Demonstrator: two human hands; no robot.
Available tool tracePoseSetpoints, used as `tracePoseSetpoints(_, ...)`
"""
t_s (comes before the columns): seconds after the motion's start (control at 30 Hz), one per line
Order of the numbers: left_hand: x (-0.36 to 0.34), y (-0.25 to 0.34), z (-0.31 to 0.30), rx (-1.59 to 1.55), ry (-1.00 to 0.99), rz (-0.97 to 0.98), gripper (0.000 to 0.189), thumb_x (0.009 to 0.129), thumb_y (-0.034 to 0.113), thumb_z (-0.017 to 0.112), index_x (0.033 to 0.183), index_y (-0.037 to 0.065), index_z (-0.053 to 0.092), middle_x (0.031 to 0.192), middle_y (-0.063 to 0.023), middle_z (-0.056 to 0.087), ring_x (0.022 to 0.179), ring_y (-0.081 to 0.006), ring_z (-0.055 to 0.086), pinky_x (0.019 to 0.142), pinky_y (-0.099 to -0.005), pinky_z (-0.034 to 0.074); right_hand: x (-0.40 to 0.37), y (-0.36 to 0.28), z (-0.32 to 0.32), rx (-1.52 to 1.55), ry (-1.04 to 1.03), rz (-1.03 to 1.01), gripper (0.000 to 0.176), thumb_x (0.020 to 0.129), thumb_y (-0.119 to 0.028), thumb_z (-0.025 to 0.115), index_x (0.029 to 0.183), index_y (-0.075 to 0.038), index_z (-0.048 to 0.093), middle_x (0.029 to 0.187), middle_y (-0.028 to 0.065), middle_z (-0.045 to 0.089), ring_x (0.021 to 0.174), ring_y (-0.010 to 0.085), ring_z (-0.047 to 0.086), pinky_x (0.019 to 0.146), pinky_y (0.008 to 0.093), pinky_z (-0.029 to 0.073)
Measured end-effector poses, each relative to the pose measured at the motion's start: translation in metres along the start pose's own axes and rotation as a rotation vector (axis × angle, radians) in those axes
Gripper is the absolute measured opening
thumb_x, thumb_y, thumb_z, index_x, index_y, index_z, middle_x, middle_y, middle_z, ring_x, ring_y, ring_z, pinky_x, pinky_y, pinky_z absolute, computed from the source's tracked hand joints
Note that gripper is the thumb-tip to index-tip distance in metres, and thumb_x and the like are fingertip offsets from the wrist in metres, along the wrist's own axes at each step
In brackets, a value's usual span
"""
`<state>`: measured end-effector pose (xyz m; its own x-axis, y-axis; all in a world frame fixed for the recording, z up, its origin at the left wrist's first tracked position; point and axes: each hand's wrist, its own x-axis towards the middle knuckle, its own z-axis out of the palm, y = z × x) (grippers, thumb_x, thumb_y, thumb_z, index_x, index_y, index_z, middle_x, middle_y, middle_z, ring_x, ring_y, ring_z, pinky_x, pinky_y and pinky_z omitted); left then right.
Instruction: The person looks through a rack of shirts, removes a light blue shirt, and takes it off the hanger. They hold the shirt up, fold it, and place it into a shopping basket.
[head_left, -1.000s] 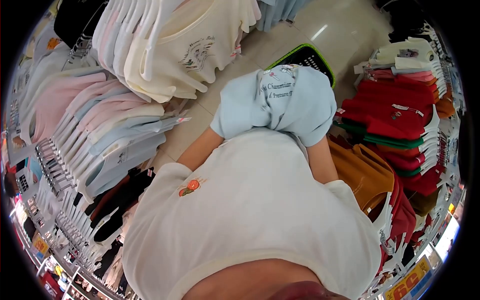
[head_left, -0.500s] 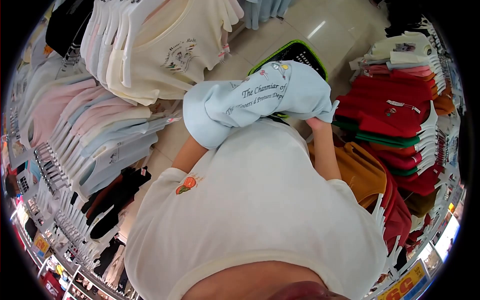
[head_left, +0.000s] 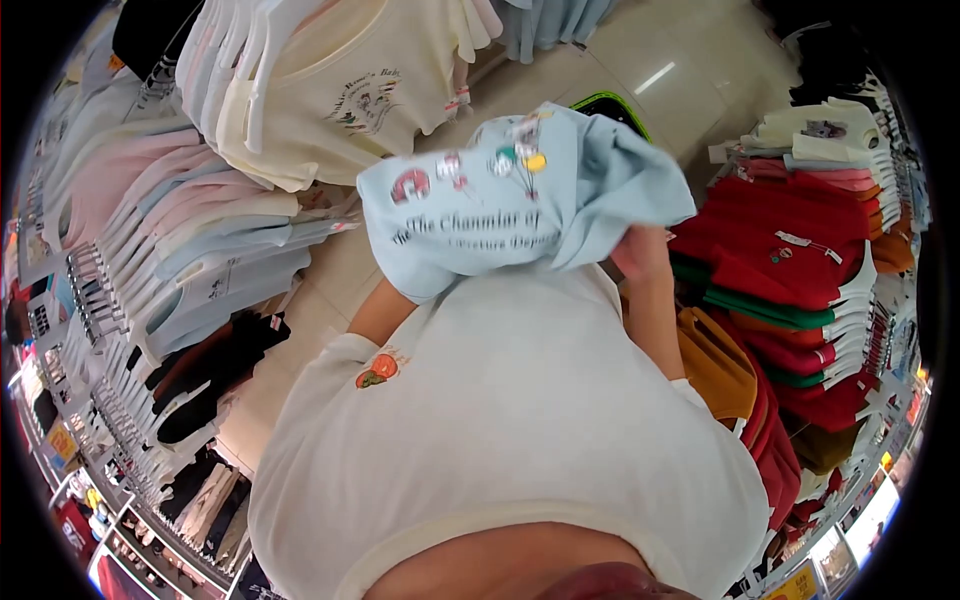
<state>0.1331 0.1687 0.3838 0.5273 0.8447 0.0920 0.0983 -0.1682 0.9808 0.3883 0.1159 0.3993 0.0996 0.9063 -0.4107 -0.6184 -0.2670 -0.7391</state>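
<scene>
A light blue shirt [head_left: 470, 205] with printed lettering and small cartoon figures is bunched up in front of my chest. My right hand [head_left: 640, 252] grips it at its right side, fingers partly hidden by the cloth. The shirt covers my left hand completely; only that forearm shows, running up under the fabric at the left.
Cream shirts [head_left: 330, 90] hang at the upper left, above pink and blue shirts [head_left: 190, 200] on a rack. Red shirts [head_left: 770, 240] hang on the right, with mustard ones [head_left: 715, 360] below. A green-rimmed black basket [head_left: 612, 104] is on the floor beyond the shirt.
The blue shirt has been spread and turned, so its printed figures and more lettering now face up. It covers more of the basket. More of the hand on the right shows.
</scene>
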Motion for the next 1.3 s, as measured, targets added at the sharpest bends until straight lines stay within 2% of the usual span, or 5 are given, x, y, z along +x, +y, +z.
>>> tracePoseSetpoints(0.33, 0.037, 0.001, 0.050, 0.001, 0.058, 0.038, 0.033, 0.089, 0.016, 0.068, 0.117, -0.001, 0.064, 0.112, -0.0127, 0.069, 0.100, -0.0212, 0.066, 0.089, -0.0322, 0.052, 0.056, -0.002, -0.062, 0.081, 0.225, 0.061, 0.036, 0.097, -0.016, 0.062, 0.130, -0.003, 0.056, 0.124, 0.0055, 0.063, 0.113, 0.0190, 0.059, 0.100, 0.0343, 0.046)
tracePoseSetpoints(0.47, 0.037, 0.001, 0.055, 0.010, 0.067, 0.038, 0.033, 0.089, 0.016, 0.068, 0.117, -0.001, 0.065, 0.112, -0.0128, 0.069, 0.100, -0.0213, 0.066, 0.089, -0.0322, 0.052, 0.054, 0.007, -0.043, -0.538, 0.462, -0.455, 0.037, 0.099, -0.014, 0.054, 0.134, -0.002, 0.053, 0.129, 0.0072, 0.059, 0.118, 0.0174, 0.054, 0.100, 0.0319, 0.043)
tracePoseSetpoints(0.77, 0.036, 0.001, 0.056, 0.016, 0.063, 0.041, 0.033, 0.088, 0.016, 0.068, 0.116, -0.001, 0.065, 0.112, -0.0130, 0.069, 0.100, -0.0216, 0.066, 0.089, -0.0323, 0.052, 0.048, 0.002, 0.063, -1.440, -0.309, -1.230, 0.059, 0.098, -0.045, 0.045, 0.135, -0.001, 0.054, 0.140, 0.0164, 0.053, 0.127, 0.0369, 0.050, 0.108, 0.0479, 0.036)
tracePoseSetpoints(1.03, -0.006, 0.006, 0.039, 0.034, 0.076, 0.005, 0.033, 0.088, 0.016, 0.068, 0.116, -0.001, 0.065, 0.113, -0.0131, 0.068, 0.101, -0.0218, 0.065, 0.089, -0.0323, 0.052, 0.094, 0.036, 0.017, 0.116, -0.257, 0.077, 0.076, 0.100, -0.064, 0.028, 0.140, -0.002, 0.047, 0.135, 0.0179, 0.057, 0.121, 0.0309, 0.056, 0.107, 0.0429, 0.042)
tracePoseSetpoints(1.3, 0.003, -0.002, 0.022, 0.049, 0.097, 0.007, 0.033, 0.088, 0.016, 0.068, 0.116, -0.001, 0.065, 0.113, -0.0133, 0.068, 0.101, -0.0220, 0.065, 0.089, -0.0323, 0.052, 0.107, 0.067, -0.009, 0.341, -0.224, 0.474, 0.086, 0.094, -0.070, 0.035, 0.146, -0.001, 0.038, 0.139, 0.0211, 0.053, 0.125, 0.0358, 0.054, 0.107, 0.0481, 0.043)
